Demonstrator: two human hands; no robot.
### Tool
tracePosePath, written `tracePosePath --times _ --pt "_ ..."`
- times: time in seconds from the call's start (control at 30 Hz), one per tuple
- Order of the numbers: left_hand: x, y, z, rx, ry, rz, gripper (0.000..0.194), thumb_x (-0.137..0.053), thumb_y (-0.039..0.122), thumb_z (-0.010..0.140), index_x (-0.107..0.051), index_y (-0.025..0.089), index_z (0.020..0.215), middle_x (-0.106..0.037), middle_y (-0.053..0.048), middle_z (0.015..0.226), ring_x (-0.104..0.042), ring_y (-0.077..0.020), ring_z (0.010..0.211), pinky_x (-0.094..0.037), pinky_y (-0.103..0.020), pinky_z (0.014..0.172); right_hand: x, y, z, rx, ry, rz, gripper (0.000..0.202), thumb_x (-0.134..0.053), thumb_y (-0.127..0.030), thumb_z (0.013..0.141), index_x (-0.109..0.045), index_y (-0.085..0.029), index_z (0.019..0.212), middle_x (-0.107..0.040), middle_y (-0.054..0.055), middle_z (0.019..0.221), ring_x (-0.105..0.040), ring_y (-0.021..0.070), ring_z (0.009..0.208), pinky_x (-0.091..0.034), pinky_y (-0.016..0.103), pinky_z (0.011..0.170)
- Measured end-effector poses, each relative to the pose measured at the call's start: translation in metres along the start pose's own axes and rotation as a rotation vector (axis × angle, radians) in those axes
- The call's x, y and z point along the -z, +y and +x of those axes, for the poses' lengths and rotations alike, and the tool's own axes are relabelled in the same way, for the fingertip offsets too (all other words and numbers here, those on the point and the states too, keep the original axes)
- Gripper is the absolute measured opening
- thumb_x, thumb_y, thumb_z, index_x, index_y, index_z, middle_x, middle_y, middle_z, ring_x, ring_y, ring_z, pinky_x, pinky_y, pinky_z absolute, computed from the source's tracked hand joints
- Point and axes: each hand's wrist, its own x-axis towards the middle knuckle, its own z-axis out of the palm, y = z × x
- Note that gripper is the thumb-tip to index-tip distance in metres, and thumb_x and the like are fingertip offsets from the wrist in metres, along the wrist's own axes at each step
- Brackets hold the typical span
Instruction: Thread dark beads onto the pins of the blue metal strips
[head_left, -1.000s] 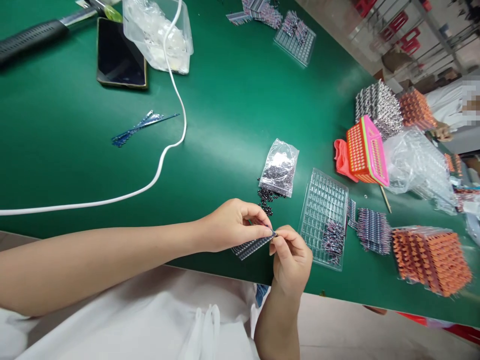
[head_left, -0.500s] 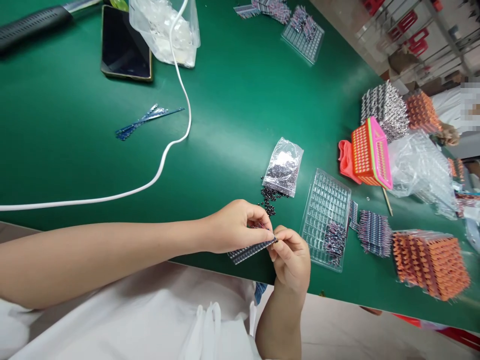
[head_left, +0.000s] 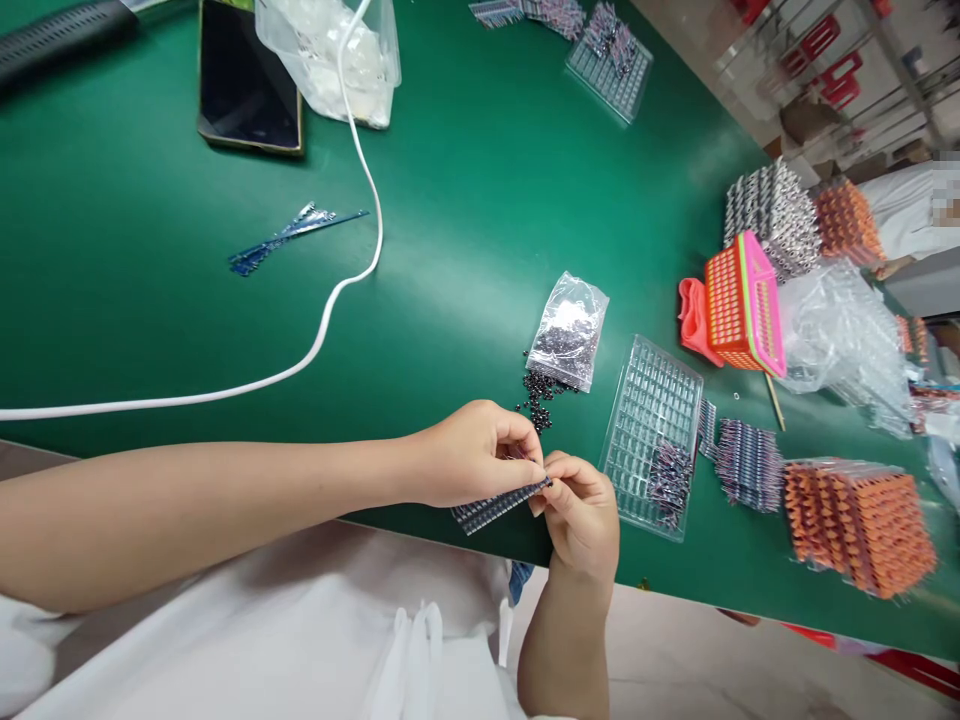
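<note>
My left hand (head_left: 480, 455) is closed in a pinch on a narrow dark patterned strip (head_left: 499, 507), which sticks out below the fingers toward the table's near edge. Thin reddish ends show under the curled fingers. Thumb and fingers of my right hand (head_left: 583, 515) are pressed together at the strip's right end, touching my left fingertips. A tiny dark spot shows there, too small to name. Just beyond the hands, small black beads (head_left: 538, 400) lie spilled by a clear plastic bag (head_left: 568, 332) of more beads. A clear compartment tray (head_left: 637, 430) holding a dark reddish bundle (head_left: 670, 482) is right of my hands.
Dark striped bundles (head_left: 750, 465) and an orange stack (head_left: 859, 525) lie to the right. Behind them are an orange-pink basket (head_left: 735, 305) and plastic bags (head_left: 844, 330). A white cable (head_left: 326, 320), a phone (head_left: 247, 85) and blue strips (head_left: 289, 238) lie left. A person is at far right.
Both hands stay together at the strip's end, and my right hand has shifted very slightly left. The view has moved a little. At far right, the other person's arm has moved.
</note>
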Motion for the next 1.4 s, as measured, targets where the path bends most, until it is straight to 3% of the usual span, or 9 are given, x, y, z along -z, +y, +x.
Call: tracePosePath --times 0.87,1.4 --pt "0.0022 0.0016 0.0004 -0.061 -0.02 0.112 0.016 -0.059 0.024 0.081 -0.067 0.015 0.071 -0.063 0.001 0.063 -0.052 -0.0111 0.058 -0.038 -0.021 0.054 -0.0004 0.0025 -0.0006 0.042 -0.011 -0.057 0.005 -0.081 -0.026 0.079 -0.077 -0.025 0.081 -0.064 -0.002 0.071 -0.061 0.0096 0.055 -0.05 0.022 0.05" --pt "0.0057 0.0044 -0.0004 -0.07 -0.101 0.123 0.016 -0.058 0.024 0.082 -0.067 0.015 0.072 -0.062 0.001 0.063 -0.052 -0.0114 0.059 -0.037 -0.021 0.054 0.0006 0.0012 0.0012 -0.042 -0.047 -0.011 0.013 -0.086 -0.029 0.07 -0.076 -0.022 0.074 -0.065 -0.002 0.067 -0.06 0.0094 0.048 -0.05 0.021 0.043"
